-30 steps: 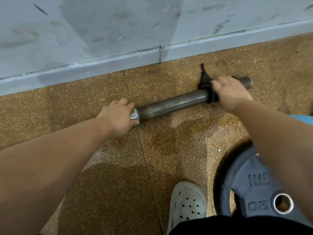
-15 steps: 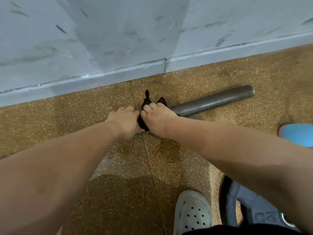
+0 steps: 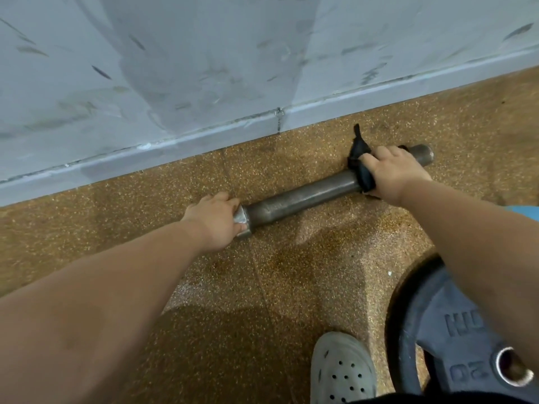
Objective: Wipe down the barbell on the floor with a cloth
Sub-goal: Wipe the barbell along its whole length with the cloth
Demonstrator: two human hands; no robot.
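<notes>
Barbell (image 3: 303, 196) lies on the floor (image 3: 291, 272) near the wall (image 3: 204, 83), its end pointing far right. A dark cloth (image 3: 363, 167) wraps the bar near that end, the right hand (image 3: 393, 173) over it with fingers clamped round. The left hand (image 3: 215, 225) curls its fingers on the collar, steadying. Best to grip snugly, slide the full length, and twist to reach the underside.
</notes>
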